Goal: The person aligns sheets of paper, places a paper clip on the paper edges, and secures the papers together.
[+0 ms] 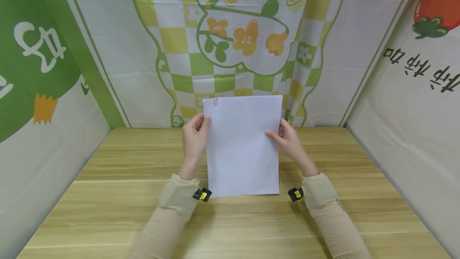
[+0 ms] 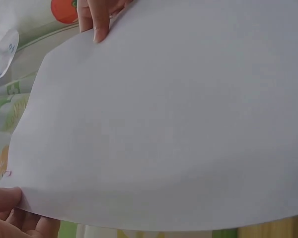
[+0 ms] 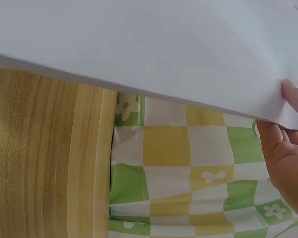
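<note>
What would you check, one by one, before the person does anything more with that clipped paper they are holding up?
1. Left hand pinches the left edge of the paper: ok.
2. Right hand pinches the right edge: ok.
3. Pink paper clip sits on the top left corner: ok.
4. Paper held upright over the wooden table; whether its bottom edge touches the table: cannot tell.
5. Paper flat, without creases: ok, only a slight bow in the left wrist view.
6. How many sheets the clip binds: cannot tell.
</note>
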`<state>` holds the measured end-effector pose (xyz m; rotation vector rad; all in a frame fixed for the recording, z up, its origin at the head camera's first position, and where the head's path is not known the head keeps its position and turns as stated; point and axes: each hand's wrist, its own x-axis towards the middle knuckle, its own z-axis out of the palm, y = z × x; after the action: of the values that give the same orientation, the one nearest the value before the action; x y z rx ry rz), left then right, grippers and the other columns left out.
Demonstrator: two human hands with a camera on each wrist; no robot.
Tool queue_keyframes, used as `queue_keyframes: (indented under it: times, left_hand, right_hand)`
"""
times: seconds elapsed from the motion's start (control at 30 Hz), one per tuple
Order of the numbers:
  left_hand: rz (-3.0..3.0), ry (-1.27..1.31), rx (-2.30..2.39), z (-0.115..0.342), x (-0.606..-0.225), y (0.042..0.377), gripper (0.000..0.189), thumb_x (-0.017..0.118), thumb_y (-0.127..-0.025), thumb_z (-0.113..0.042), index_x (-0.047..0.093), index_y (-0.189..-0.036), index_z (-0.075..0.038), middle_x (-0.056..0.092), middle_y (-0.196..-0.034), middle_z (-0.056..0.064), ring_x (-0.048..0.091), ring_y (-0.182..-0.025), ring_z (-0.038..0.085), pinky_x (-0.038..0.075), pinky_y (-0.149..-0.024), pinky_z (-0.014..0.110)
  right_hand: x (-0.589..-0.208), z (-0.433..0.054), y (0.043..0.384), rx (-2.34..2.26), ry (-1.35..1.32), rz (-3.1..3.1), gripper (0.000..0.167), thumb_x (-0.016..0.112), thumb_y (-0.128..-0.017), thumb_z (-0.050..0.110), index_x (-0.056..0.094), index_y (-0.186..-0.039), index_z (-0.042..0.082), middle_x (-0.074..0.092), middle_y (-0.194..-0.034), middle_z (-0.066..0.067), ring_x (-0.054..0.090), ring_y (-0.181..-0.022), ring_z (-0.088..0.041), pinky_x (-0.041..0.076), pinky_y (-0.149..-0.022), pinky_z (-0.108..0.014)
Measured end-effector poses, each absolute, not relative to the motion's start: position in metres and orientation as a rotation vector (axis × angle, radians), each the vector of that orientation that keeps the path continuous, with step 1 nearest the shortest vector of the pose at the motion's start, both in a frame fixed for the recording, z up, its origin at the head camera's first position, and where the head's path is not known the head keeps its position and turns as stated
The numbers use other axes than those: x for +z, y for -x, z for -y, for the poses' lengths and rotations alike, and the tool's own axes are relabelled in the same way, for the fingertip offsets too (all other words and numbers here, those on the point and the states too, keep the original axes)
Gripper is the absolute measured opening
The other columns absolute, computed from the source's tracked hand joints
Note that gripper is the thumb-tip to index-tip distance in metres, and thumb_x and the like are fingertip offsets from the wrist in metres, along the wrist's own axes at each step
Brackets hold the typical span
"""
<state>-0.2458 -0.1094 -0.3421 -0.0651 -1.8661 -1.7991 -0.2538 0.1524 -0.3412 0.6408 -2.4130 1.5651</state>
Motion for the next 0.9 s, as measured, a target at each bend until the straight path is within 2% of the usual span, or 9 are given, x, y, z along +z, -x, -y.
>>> queue_keyframes:
  times: [0.27, 0.53, 0.67, 0.77, 0.9]
  left_hand:
    - [1.898, 0.064, -1.750, 0.112, -0.345, 0.248, 0.022, 0.060, -0.093, -0.011, 0.067, -0.111, 0.001, 0.070, -0.106, 0.017, 0.063, -0.079, 0.011, 0.050, -0.065, 0.015]
    - [1.924, 0.104, -1.796, 0.116, -0.346, 0.252, 0.026, 0.060, -0.093, -0.011, 0.066, -0.113, 0.004, 0.068, -0.110, 0.019, 0.066, -0.096, 0.024, 0.051, -0.071, 0.013]
    - [1.969, 0.092, -1.809, 0.117, -0.348, 0.254, 0.027, 0.059, -0.093, -0.012, 0.065, -0.114, 0.004, 0.067, -0.112, 0.019, 0.066, -0.094, 0.027, 0.052, -0.068, 0.015]
    - [2.012, 0.084, -1.802, 0.118, -0.349, 0.255, 0.027, 0.058, -0.094, -0.012, 0.064, -0.116, 0.003, 0.068, -0.110, 0.019, 0.066, -0.087, 0.023, 0.053, -0.064, 0.017]
    - [2.071, 0.098, -1.803, 0.121, -0.349, 0.257, 0.029, 0.056, -0.096, -0.016, 0.064, -0.118, 0.001, 0.068, -0.107, 0.020, 0.064, -0.075, 0.012, 0.053, -0.059, 0.018]
  right_hand:
    - [-0.348, -0.155, 0.257, 1.575, -0.674, 2.434, 0.048, 0.058, -0.092, 0.001, 0.038, -0.133, -0.011, 0.056, -0.118, -0.035, 0.063, -0.096, -0.045, 0.057, -0.073, -0.033]
    - [-0.370, -0.163, 0.277, 1.600, -0.676, 2.436, 0.046, 0.060, -0.092, 0.009, 0.042, -0.132, -0.005, 0.059, -0.115, -0.030, 0.064, -0.095, -0.037, 0.055, -0.070, -0.025]
    - [-0.373, -0.165, 0.278, 1.586, -0.664, 2.457, 0.044, 0.061, -0.092, 0.012, 0.043, -0.129, -0.005, 0.059, -0.114, -0.030, 0.064, -0.094, -0.038, 0.055, -0.069, -0.027]
    - [-0.374, -0.167, 0.278, 1.588, -0.663, 2.464, 0.043, 0.061, -0.092, 0.013, 0.044, -0.127, -0.005, 0.059, -0.114, -0.030, 0.064, -0.094, -0.038, 0.055, -0.069, -0.028]
    - [-0.375, -0.168, 0.278, 1.606, -0.669, 2.474, 0.042, 0.061, -0.092, 0.012, 0.043, -0.126, -0.005, 0.058, -0.114, -0.029, 0.062, -0.096, -0.036, 0.055, -0.070, -0.027]
